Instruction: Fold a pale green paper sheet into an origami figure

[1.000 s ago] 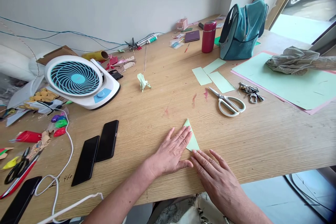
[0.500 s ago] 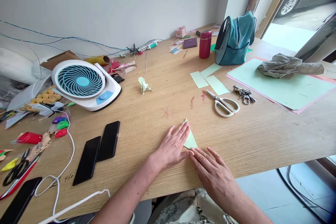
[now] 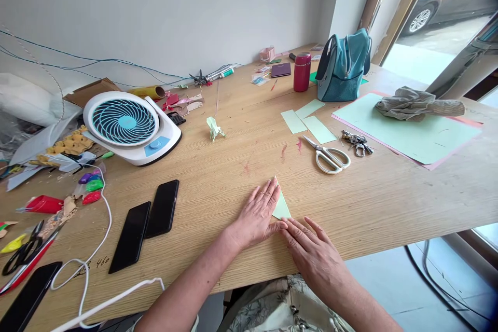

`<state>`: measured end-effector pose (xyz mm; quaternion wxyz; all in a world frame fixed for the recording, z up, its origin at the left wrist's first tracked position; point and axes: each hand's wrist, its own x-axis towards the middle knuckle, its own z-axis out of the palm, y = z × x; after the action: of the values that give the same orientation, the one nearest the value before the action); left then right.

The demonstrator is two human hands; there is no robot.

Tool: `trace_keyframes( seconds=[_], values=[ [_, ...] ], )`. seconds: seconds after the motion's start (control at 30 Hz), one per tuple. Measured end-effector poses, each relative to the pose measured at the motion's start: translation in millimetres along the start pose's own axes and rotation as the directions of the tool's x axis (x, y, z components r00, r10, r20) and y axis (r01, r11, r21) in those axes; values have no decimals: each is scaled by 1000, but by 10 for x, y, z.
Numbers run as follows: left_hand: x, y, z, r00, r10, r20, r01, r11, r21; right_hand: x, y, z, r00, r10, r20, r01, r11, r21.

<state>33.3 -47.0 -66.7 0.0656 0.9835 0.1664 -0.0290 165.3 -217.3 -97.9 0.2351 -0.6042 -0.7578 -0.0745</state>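
Note:
A small piece of pale green paper (image 3: 281,207), folded to a point at its top, lies flat on the wooden table. My left hand (image 3: 257,215) rests on it with the fingers stretched out flat, hiding its left part. At the paper's lower right corner, the fingertips of my right hand (image 3: 313,246) touch the edge, fingers extended. The thumb of my left hand meets the right fingertips there. Up and to the left stands a small folded pale green paper figure (image 3: 214,128). White-handled scissors (image 3: 331,158) lie to the upper right, near several loose green paper strips (image 3: 319,129).
A white fan (image 3: 128,127) and two black phones (image 3: 130,237) are on the left. At the right are keys (image 3: 357,142), large green sheets (image 3: 412,129) under a grey cloth (image 3: 418,104), a red flask (image 3: 302,72) and a teal bag (image 3: 344,66).
The camera view has shifted slightly. My left fingers have slid a little up toward the paper's tip, covering more of it; my right hand stays at the lower corner.

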Motion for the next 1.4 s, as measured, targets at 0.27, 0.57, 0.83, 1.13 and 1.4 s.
trace_keyframes(
  seconds=[0.27,0.57,0.83,1.13,1.4],
  values=[
    [-104,316,81,974,-214,-77,216,976,24,34,11,-129,999,46,-28,-44,997,69],
    [-113,376,84,952,-300,-64,296,953,-67,285,22,-47,991,86,-106,-63,978,198],
    [-121,381,36,955,-297,-25,292,949,-116,293,-28,-47,996,51,68,-54,997,49],
    [-200,171,-16,991,-129,-42,128,992,-7,291,-58,-30,996,46,70,-50,997,56],
    [-124,-8,-84,998,-50,25,50,999,-13,290,-41,-27,999,33,27,-34,998,45]
  ],
)
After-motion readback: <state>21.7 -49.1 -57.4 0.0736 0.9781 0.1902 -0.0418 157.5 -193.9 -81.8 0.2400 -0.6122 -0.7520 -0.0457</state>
